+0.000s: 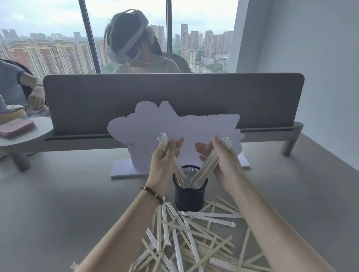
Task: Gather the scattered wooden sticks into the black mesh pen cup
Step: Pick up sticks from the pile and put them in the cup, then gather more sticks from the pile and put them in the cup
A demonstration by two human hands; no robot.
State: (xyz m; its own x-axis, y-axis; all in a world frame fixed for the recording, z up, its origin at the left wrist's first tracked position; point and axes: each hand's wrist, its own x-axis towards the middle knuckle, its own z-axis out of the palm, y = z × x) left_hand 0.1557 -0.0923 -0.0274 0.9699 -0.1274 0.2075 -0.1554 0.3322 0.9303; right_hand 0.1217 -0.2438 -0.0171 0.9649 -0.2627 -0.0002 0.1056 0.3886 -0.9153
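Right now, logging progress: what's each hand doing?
Left hand: closed on a stick bundle.
Right hand: closed on another bundle.

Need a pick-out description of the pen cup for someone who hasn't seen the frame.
Start at the grey desk divider, then the white cutout sign standing before it. Just in front stands the black mesh pen cup, upright between both hands: the only dark item there, with pale sticks scattered around it.
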